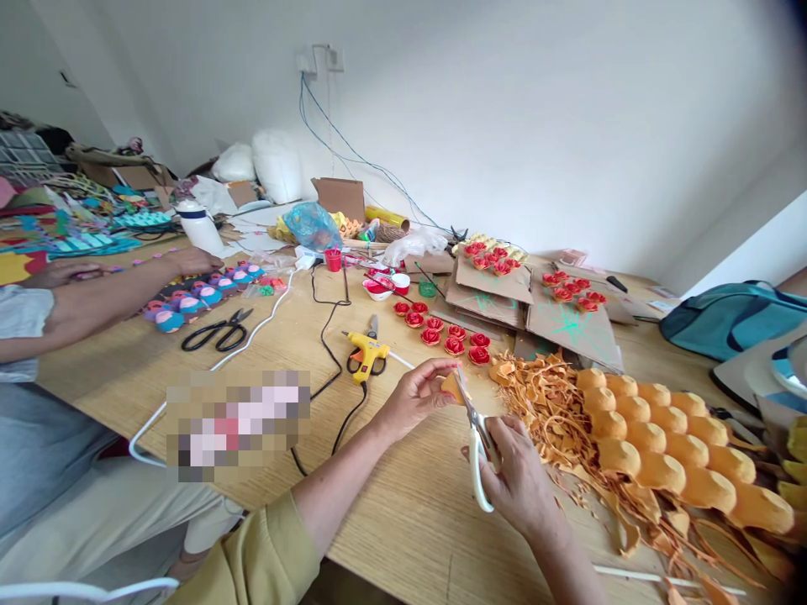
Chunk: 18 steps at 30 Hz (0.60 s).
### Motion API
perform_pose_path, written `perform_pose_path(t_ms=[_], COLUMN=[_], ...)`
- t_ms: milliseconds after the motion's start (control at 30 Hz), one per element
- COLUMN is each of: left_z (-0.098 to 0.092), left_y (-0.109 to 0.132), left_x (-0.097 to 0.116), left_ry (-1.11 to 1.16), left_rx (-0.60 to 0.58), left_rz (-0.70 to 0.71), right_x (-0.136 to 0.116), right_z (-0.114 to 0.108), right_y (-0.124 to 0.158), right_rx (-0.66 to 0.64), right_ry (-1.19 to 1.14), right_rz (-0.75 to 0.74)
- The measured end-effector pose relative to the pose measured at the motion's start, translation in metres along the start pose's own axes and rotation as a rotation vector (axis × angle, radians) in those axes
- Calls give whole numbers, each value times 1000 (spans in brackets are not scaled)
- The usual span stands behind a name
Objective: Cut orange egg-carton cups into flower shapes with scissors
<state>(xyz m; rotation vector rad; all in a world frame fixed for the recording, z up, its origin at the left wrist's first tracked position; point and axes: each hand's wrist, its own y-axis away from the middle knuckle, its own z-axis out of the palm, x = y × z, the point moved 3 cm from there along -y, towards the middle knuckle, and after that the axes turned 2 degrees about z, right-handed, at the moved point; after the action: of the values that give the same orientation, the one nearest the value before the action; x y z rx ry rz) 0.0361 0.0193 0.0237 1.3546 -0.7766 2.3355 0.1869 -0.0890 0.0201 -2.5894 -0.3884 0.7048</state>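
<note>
My left hand (421,393) pinches a small orange piece of egg carton (455,387) between thumb and fingers. In my right hand (514,470) are white-handled scissors (477,458), their blades at the edge of the orange piece. Just right of the scissors lies a heap of orange carton scraps (548,403). An orange egg tray (668,428) with rows of raised cups sits beyond the scraps. Several red paper roses (454,336) stand on the table behind my hands. A yellow glue gun (366,353) lies to the left, on top of black-handled scissors.
At the left, a co-worker's hand (195,260) reaches over a row of blue and pink painted pieces (208,294). Black scissors (220,330), a white cable (255,323) and a black cord (324,382) lie on the table (378,521). Stacked cardboard (492,286) holds more roses; a teal bag (735,323) stands far right.
</note>
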Motion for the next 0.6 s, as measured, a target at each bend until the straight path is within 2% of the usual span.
perform_pose_path(t_ms=[300, 500, 600], left_z=[-5, -7, -7], left_y=[-2, -2, -2], left_x=[-3, -5, -4], left_ry=[-13, -68, -70], left_rx=[44, 46, 74], left_rz=[42, -34, -22], right_x=[7, 12, 12], right_z=[5, 10, 10], right_y=[4, 2, 0], right_rx=[27, 81, 77], right_ry=[-77, -156, -170], right_rz=[96, 194, 213])
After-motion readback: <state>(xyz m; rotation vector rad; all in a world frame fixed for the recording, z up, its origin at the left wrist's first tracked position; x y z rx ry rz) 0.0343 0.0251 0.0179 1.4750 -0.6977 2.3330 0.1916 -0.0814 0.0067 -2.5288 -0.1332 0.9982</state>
